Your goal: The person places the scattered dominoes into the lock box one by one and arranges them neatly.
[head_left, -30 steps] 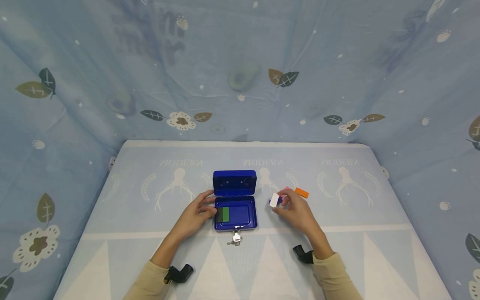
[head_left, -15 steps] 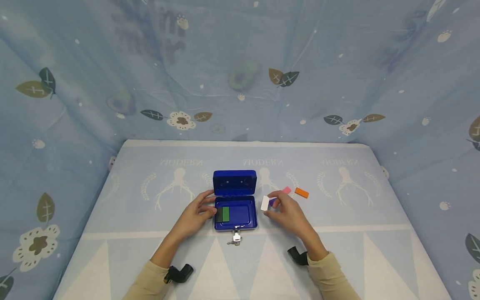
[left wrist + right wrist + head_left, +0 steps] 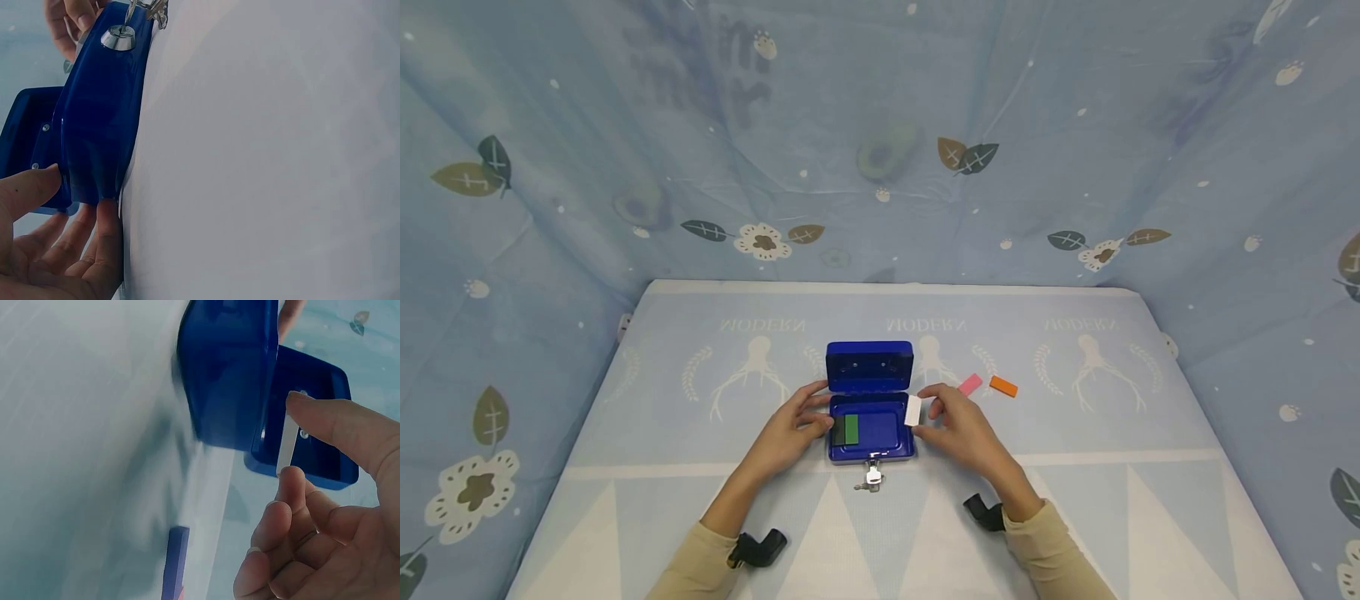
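Observation:
A blue metal cash box (image 3: 883,451) stands on the table with its lid (image 3: 869,367) raised. Inside, at the left end, a green block (image 3: 852,429) lies beside a darker block (image 3: 838,430). My left hand (image 3: 786,433) holds the box's left side, thumb at the rim and fingers against the outer wall, as the left wrist view shows. Between thumb and fingertips my right hand (image 3: 958,427) pinches a thin white block (image 3: 913,411) at the box's right rim. The right wrist view shows this white block (image 3: 287,445) above the table, edge-on.
To the right lie a pink block (image 3: 970,384) and an orange block (image 3: 1003,386). A purple block (image 3: 175,562) shows in the right wrist view, hidden behind the hand in the head view. Keys (image 3: 872,482) hang from the box's front lock.
My right hand has carried the white block leftward to the box's right rim, uncovering the pink block. My left hand and the box have stayed in place.

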The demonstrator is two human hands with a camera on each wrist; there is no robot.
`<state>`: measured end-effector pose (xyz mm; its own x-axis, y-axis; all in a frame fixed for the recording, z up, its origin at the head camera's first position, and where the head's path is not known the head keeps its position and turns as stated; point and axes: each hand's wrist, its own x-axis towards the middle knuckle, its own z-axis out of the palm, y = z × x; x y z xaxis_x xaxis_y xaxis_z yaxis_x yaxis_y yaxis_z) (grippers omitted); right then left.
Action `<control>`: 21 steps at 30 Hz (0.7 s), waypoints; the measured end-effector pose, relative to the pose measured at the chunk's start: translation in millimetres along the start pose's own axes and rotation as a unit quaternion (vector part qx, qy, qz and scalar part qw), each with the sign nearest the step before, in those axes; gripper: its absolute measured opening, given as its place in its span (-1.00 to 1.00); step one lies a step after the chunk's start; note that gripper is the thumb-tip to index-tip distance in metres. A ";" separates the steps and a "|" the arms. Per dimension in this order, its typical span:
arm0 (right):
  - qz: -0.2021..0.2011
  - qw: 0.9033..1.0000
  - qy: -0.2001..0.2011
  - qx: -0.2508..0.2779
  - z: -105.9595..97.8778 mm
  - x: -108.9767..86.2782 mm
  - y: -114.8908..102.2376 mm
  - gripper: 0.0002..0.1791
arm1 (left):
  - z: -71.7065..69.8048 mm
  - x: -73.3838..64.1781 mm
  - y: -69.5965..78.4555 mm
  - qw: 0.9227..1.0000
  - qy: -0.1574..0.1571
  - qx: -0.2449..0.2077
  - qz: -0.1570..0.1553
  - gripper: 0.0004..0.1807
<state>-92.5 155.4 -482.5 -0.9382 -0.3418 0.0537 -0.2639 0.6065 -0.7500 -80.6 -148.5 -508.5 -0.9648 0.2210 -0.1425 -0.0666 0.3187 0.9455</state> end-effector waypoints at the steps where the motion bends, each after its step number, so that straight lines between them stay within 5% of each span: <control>1: -0.001 1.000 -0.002 0.000 1.0 0.5 -0.8 -0.48 | -0.1 -0.1 0.2 1.000 0.000 0.000 0.000 -0.34; 21: -0.022 0.999 -0.048 0.006 19.1 12.8 -19.2 -0.45 | 0.7 0.3 -0.5 1.000 0.002 0.001 0.000 -0.34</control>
<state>-95.2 125.7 -480.0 -0.9000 -0.4353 0.0249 -0.3018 0.5807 -0.7561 -80.7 -148.0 -509.2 -0.9660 0.2167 -0.1408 -0.0658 0.3207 0.9449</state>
